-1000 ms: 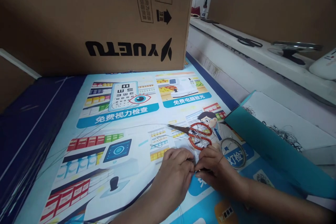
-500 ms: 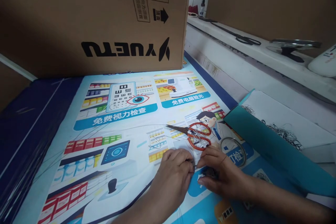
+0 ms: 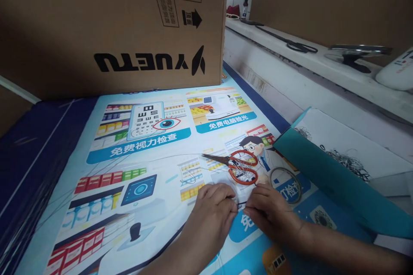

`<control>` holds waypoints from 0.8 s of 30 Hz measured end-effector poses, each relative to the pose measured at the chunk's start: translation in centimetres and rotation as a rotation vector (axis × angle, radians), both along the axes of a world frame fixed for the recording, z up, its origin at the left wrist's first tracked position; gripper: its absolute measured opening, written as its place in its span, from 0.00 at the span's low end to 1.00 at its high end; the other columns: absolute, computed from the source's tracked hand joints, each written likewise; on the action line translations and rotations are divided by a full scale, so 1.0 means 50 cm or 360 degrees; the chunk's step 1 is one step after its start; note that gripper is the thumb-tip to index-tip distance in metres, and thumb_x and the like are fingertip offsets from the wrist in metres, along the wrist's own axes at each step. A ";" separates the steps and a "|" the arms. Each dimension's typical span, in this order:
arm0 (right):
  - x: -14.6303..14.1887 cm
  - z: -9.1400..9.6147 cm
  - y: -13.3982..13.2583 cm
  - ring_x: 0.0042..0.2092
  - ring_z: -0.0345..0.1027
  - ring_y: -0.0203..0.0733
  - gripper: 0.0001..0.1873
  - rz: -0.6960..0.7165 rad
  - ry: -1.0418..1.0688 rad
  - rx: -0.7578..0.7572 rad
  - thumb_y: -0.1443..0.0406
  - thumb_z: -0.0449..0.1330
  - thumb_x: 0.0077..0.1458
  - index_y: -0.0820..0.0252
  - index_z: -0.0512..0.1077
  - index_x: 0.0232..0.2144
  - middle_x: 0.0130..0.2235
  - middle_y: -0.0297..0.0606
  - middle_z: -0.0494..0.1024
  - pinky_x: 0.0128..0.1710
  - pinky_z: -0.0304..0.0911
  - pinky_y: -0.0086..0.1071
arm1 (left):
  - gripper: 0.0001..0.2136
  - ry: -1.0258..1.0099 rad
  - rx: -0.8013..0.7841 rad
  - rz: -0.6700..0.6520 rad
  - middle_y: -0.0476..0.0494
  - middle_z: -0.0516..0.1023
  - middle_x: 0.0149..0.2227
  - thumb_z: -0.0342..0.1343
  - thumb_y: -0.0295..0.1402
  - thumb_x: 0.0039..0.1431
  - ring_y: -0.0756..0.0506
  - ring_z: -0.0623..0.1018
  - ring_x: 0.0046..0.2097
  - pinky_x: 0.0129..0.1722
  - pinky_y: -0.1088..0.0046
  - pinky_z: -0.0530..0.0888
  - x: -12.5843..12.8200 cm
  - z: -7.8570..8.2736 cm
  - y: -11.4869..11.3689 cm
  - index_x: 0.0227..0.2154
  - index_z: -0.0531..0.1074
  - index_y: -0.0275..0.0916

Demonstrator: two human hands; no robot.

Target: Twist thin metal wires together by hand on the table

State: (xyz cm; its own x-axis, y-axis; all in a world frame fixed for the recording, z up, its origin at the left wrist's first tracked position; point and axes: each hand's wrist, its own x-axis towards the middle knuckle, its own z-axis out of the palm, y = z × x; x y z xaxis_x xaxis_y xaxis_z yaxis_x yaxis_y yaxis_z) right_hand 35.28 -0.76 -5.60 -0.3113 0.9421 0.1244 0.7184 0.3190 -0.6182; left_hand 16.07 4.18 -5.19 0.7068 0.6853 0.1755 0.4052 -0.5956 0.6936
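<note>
Low on the printed sheet (image 3: 174,167), my left hand (image 3: 214,206) is closed, its fingers curled and pinched near the tips. My right hand (image 3: 269,210) is beside it, thumb and forefinger pressed together. A small thin dark piece shows in the narrow gap between the fingertips; its kind is too small to tell. Just beyond the hands lie scissors (image 3: 243,167) with orange handles, blades pointing left. Thin shiny metal pieces (image 3: 239,166) lie over the handles. A fine thread or line (image 3: 171,157) runs leftward across the sheet from near the blades.
A teal-sided open box (image 3: 322,176) on the right holds tangled wiry metal pieces (image 3: 346,163). A coiled ring of line (image 3: 300,191) lies left of it. A large cardboard box (image 3: 135,17) stands behind. Along the right, a white ledge (image 3: 325,58) carries black scissors (image 3: 300,46) and a white bottle (image 3: 396,71).
My right hand has closed its thumb and fingers and come nearer my left hand. The left hand keeps its pinch. The whole view has shifted slightly.
</note>
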 end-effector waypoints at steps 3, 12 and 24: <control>-0.002 -0.004 -0.002 0.34 0.61 0.40 0.08 -0.0018 -0.0001 0.0023 0.68 0.54 0.57 0.61 0.67 0.25 0.28 0.37 0.70 0.36 0.54 0.34 | 0.06 0.0009 -0.0004 -0.0003 0.46 0.73 0.38 0.52 0.24 0.57 0.44 0.70 0.42 0.46 0.62 0.62 0.001 -0.001 0.002 0.27 0.70 0.40; -0.006 -0.006 -0.004 0.33 0.61 0.40 0.09 -0.0030 0.0043 0.0083 0.68 0.54 0.57 0.61 0.67 0.24 0.27 0.37 0.69 0.36 0.55 0.35 | 0.06 0.0090 -0.0062 -0.0002 0.47 0.73 0.39 0.53 0.23 0.56 0.44 0.69 0.43 0.46 0.61 0.61 0.004 0.004 0.002 0.28 0.70 0.40; -0.015 0.007 0.000 0.33 0.63 0.38 0.09 -0.0074 0.0382 -0.0022 0.68 0.55 0.57 0.62 0.68 0.24 0.27 0.36 0.70 0.35 0.57 0.31 | 0.05 0.0108 0.0098 -0.0027 0.44 0.74 0.37 0.52 0.27 0.59 0.42 0.70 0.41 0.44 0.60 0.63 0.001 0.004 0.001 0.31 0.72 0.39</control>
